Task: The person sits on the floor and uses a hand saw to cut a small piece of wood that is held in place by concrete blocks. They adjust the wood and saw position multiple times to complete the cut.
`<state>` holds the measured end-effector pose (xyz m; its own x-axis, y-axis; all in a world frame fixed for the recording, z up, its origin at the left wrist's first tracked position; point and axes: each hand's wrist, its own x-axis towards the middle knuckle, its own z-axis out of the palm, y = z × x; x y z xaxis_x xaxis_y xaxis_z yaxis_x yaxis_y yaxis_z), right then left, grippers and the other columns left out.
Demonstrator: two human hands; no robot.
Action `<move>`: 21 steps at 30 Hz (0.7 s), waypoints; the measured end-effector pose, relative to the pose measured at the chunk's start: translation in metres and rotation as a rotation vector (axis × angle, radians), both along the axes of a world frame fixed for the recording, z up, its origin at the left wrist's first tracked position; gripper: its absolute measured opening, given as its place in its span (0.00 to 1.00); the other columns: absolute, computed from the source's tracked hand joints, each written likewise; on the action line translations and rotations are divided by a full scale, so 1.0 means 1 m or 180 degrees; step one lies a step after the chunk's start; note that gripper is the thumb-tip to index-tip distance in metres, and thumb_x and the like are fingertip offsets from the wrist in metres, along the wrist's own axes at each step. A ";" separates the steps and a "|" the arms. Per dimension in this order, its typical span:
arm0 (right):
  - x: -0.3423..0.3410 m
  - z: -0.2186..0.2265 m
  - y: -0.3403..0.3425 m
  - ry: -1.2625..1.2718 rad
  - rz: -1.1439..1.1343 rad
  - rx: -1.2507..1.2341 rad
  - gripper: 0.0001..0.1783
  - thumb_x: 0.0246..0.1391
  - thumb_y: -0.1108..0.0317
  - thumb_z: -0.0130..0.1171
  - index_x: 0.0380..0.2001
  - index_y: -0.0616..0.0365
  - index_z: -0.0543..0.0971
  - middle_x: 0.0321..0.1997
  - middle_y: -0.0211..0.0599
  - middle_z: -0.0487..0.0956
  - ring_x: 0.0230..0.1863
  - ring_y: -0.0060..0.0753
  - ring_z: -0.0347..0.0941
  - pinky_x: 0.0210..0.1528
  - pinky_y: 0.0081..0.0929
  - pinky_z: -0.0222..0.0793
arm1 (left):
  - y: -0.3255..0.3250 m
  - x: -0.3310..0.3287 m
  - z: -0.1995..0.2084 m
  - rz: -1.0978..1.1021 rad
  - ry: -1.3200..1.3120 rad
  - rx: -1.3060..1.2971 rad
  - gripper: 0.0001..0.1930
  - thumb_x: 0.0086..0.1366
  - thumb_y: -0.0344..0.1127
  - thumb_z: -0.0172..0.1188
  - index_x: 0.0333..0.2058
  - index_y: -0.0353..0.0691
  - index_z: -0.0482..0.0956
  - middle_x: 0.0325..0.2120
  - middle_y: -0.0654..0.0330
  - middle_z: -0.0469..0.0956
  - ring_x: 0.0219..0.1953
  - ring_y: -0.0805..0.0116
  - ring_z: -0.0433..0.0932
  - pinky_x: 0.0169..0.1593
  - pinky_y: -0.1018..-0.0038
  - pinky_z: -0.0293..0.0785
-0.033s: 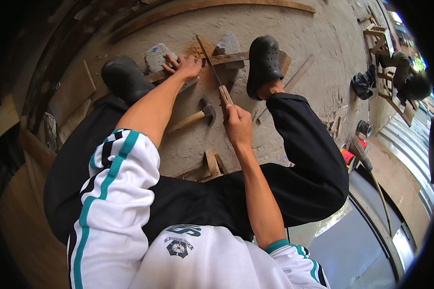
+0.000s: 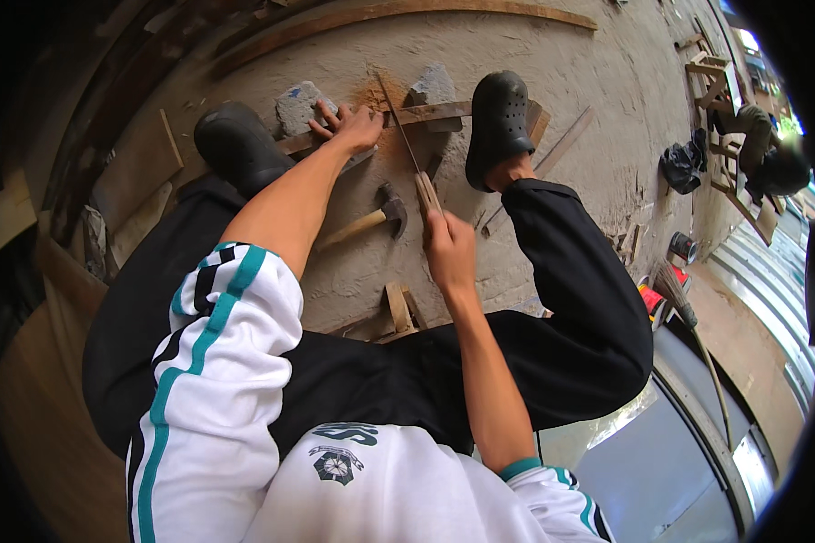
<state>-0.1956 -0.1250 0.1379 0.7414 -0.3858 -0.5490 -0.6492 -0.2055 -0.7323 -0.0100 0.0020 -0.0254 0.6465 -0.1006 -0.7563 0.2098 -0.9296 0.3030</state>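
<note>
A hand saw [image 2: 400,122] with a wooden handle lies across a narrow wooden strip [image 2: 430,111]. My right hand [image 2: 449,249] is closed round the saw's handle. On the strip, just left of the blade, rests my left hand [image 2: 351,127], its fingers spread and pressing down. Grey stone blocks sit by the strip, one [image 2: 301,107] beside my left fingers and another [image 2: 435,88] right of the blade. Orange sawdust [image 2: 378,93] lies around the cut. My right clog [image 2: 500,127] covers part of the strip, while my left clog [image 2: 238,145] is near its left end.
Between my legs lies a claw hammer [image 2: 367,223], with wood offcuts [image 2: 398,308] closer to me. A long curved board [image 2: 407,11] spans the far side. Rightward are a black plastic bag [image 2: 684,163], a can [image 2: 683,245], a broom [image 2: 677,294] and another person [image 2: 756,149].
My right hand has drawn the saw a little toward me, and the blade's tip sits slightly nearer. My left hand keeps its place on the strip.
</note>
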 end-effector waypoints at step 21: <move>-0.019 0.014 0.003 -0.0136 0.0327 -0.0366 0.21 0.63 0.60 0.49 0.24 0.69 0.74 0.18 0.54 0.71 0.20 0.45 0.68 0.27 0.40 0.61 | -0.003 -0.002 0.004 0.0078 -0.0078 0.0029 0.30 0.73 0.58 0.37 0.66 0.50 0.64 0.72 0.46 0.42 0.71 0.36 0.12 0.63 0.29 0.11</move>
